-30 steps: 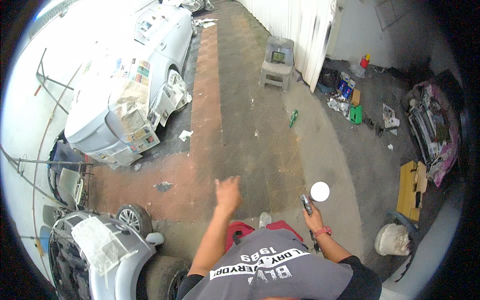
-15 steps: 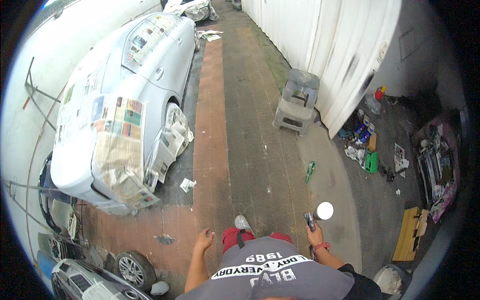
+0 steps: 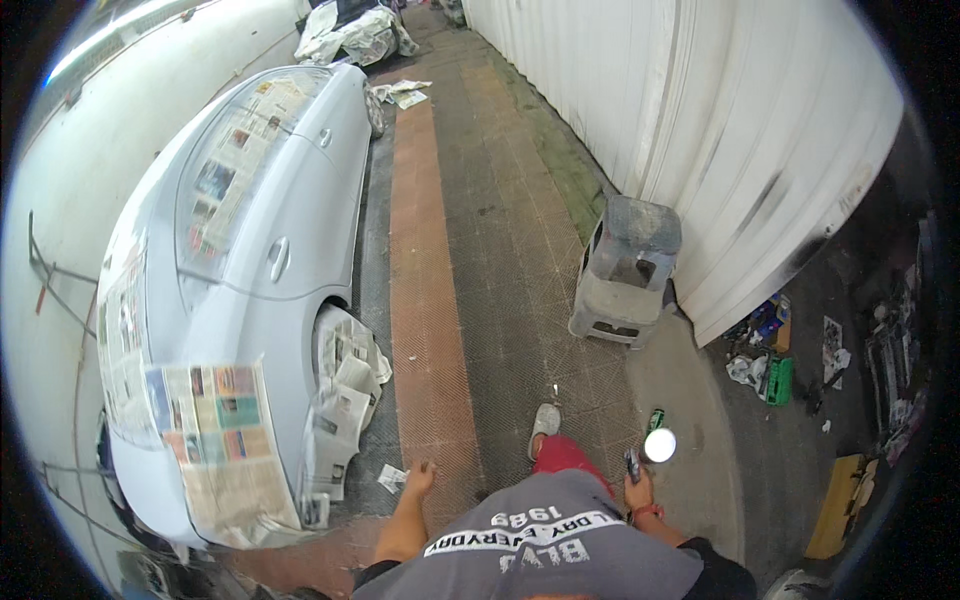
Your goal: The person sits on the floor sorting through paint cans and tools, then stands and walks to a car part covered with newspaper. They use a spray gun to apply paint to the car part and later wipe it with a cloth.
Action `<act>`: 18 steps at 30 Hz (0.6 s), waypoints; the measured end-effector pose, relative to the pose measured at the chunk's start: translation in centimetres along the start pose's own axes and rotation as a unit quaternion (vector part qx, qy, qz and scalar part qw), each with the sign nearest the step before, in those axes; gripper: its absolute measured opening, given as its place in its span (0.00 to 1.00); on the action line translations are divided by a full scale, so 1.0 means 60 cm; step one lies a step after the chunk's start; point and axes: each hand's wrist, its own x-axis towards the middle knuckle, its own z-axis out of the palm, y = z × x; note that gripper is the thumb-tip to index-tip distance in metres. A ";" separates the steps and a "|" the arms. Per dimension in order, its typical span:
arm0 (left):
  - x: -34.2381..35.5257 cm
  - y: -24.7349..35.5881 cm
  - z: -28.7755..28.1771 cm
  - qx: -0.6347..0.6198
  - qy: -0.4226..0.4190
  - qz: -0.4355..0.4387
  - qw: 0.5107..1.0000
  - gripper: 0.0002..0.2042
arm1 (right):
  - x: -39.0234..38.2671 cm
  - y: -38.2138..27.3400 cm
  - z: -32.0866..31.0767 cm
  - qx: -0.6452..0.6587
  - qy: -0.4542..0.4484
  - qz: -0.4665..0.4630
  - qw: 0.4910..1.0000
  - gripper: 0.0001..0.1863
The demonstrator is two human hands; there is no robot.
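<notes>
My right hand, with a red band at its wrist, grips a spray gun at my right side. The gun has a dark metallic body and a round white-topped cup. My left hand hangs free at my left, fingers loosely bent and nothing visible in it. To the left stands a pale silver-white car. Newspaper masking covers its windows and rear, and more paper wraps the rear wheel. A grey shoe on my foot is stepping forward.
A grey plastic step stool stands ahead on the right, beside a white corrugated panel. A green bottle lies near the gun. Farther right are a green case and a yellow board. Another covered vehicle is at the far end.
I have moved forward along the car; the stool and panel are nearer, and the tyre and car parts at lower left have left view. The spray gun stays in my right hand.
</notes>
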 end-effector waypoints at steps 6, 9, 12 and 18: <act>0.106 0.018 -0.054 0.174 -0.150 0.115 0.966 0.29 | 0.355 -0.233 0.065 -0.018 -0.008 -0.038 0.999 0.28; 0.157 0.094 -0.074 0.020 -0.074 -0.085 0.993 0.26 | 0.548 -0.389 0.097 0.007 -0.036 -0.079 0.996 0.32; 0.235 0.162 -0.080 -0.004 -0.086 -0.194 0.977 0.27 | 0.715 -0.553 0.140 0.011 -0.110 -0.027 0.994 0.35; 0.614 0.382 -0.195 0.099 -0.123 -0.138 0.978 0.29 | 0.991 -0.696 0.305 -0.038 -0.022 -0.113 0.993 0.33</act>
